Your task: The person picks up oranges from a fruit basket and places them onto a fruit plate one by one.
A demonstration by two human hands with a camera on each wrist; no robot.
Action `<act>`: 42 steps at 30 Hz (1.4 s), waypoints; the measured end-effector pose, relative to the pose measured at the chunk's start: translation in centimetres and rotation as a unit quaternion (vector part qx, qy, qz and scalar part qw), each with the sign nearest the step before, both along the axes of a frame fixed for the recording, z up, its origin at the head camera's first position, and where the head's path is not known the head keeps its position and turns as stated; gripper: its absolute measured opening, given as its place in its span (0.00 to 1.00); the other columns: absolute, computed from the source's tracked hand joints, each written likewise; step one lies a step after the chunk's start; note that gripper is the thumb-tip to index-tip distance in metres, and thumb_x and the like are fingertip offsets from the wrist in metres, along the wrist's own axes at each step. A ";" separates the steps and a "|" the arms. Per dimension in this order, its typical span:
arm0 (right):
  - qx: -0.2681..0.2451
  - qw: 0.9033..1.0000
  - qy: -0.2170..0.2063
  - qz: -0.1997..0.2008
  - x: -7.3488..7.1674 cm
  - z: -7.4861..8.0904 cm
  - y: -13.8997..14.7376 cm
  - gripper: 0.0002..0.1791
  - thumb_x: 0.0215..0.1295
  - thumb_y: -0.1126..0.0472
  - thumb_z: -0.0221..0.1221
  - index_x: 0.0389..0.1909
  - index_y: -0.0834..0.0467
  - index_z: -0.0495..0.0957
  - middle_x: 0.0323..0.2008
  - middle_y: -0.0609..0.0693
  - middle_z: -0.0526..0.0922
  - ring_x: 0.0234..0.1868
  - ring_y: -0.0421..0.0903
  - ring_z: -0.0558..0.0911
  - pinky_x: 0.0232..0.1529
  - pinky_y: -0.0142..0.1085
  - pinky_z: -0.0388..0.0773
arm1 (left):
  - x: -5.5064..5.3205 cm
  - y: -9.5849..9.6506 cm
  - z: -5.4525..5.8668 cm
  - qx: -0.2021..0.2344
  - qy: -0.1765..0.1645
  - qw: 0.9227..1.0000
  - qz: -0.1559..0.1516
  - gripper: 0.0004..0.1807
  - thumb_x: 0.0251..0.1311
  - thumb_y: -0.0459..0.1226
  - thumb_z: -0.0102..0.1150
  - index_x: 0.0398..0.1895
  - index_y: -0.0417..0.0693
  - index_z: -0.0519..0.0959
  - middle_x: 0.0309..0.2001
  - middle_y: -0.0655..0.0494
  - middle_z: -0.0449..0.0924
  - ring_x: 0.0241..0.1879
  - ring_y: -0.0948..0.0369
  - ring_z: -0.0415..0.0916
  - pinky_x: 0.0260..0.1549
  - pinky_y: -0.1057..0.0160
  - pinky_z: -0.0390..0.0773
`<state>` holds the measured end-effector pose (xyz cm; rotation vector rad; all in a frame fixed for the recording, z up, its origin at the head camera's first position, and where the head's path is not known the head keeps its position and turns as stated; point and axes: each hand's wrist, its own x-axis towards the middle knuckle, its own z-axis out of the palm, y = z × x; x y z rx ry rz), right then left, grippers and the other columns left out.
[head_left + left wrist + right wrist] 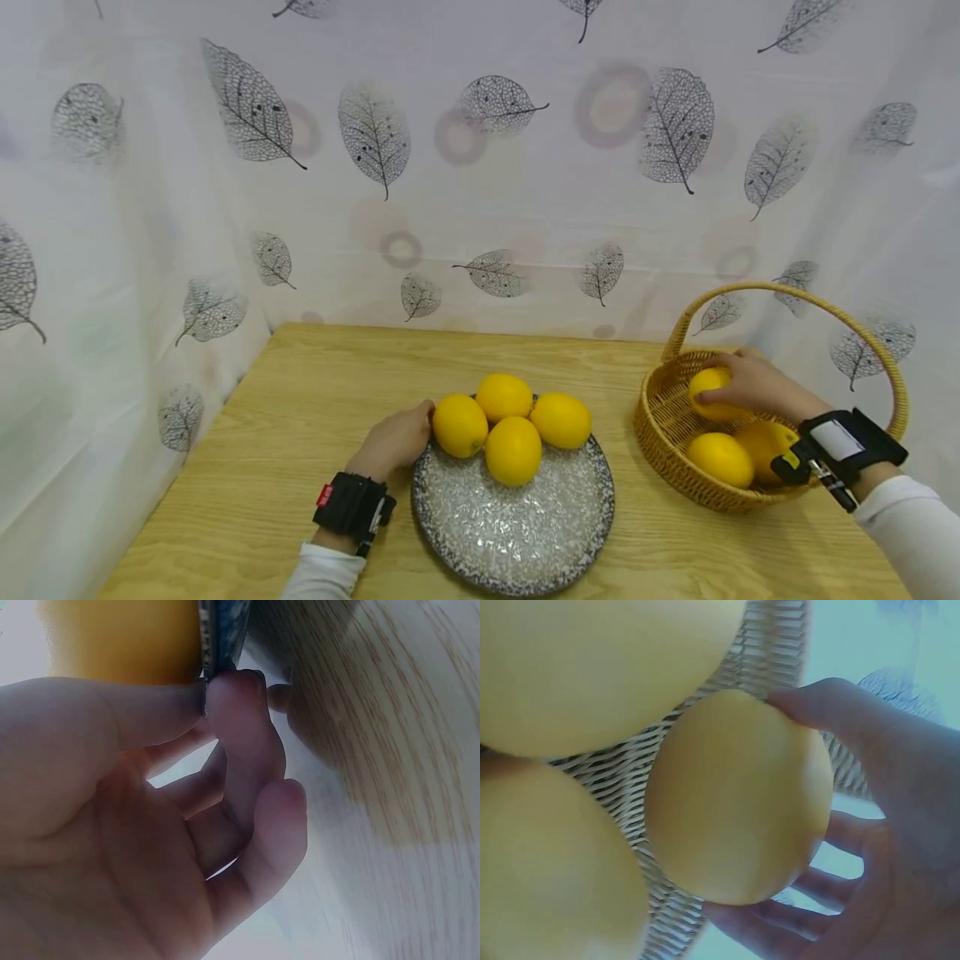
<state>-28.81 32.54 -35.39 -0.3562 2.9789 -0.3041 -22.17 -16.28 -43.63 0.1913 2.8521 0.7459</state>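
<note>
Left hand point(393, 437) pinching a plate point(517, 533), right hand point(750, 383) gripping a yellow fruit point(739, 799) inside a basket point(671, 471).
From here, the left thumb and fingertip meet on the round, speckled rim beside four smooth fruits point(513, 451); the right fingers curve wide around their oval one, two others point(720, 460) lying near it in the woven wicker.

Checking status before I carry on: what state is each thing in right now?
Plate: face up, bearing four yellow fruits on its far part.
Left hand: pinching the plate's rim.
Basket: upright, handle raised.
Right hand: gripping one fruit at the basket; whether lifted, unclear.
Two other fruits: lying in the basket.
</note>
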 end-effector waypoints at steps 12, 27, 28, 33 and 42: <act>-0.076 0.987 0.139 0.014 4.1 0.9 -4.0 0.41 0.51 0.39 0.67 0.57 0.66 0.75 0.53 0.76 0.69 0.49 0.69 0.70 0.37 0.60 0.73 | 0.0 0.1 0.1 -0.002 -0.008 1.000 0.005 0.18 0.71 0.35 0.42 0.59 0.40 0.72 0.50 0.41 0.84 0.35 0.55 0.74 0.43 0.47 0.80; -0.137 0.947 0.269 0.106 8.6 -1.1 -9.9 0.32 0.35 0.57 0.76 0.48 0.56 0.80 0.48 0.63 0.72 0.47 0.58 0.68 0.35 0.53 0.74 | 0.0 0.3 0.2 -0.005 0.003 1.000 -0.004 0.16 0.71 0.35 0.42 0.56 0.40 0.73 0.46 0.41 0.84 0.34 0.55 0.74 0.42 0.48 0.80; -0.134 0.946 0.272 0.115 8.8 -1.4 -10.3 0.32 0.34 0.56 0.76 0.48 0.56 0.81 0.48 0.62 0.73 0.46 0.57 0.69 0.36 0.52 0.73 | 0.0 0.3 0.2 -0.006 0.003 1.000 -0.004 0.16 0.71 0.35 0.42 0.56 0.40 0.73 0.46 0.42 0.84 0.34 0.55 0.73 0.41 0.49 0.80; -0.117 0.948 0.265 0.133 9.7 -2.8 -12.3 0.33 0.35 0.52 0.76 0.48 0.53 0.81 0.48 0.58 0.74 0.45 0.52 0.69 0.36 0.47 0.72 | 0.1 0.1 0.1 -0.006 0.001 1.000 -0.007 0.16 0.70 0.35 0.42 0.56 0.40 0.73 0.43 0.43 0.84 0.32 0.54 0.72 0.36 0.51 0.78; -0.140 0.962 0.213 0.097 11.2 -5.3 -15.7 0.31 0.39 0.50 0.74 0.50 0.51 0.80 0.48 0.54 0.74 0.43 0.49 0.67 0.35 0.43 0.73 | -0.1 0.1 0.0 -0.003 -0.003 1.000 -0.003 0.16 0.70 0.35 0.42 0.56 0.40 0.73 0.43 0.43 0.84 0.32 0.54 0.71 0.34 0.53 0.76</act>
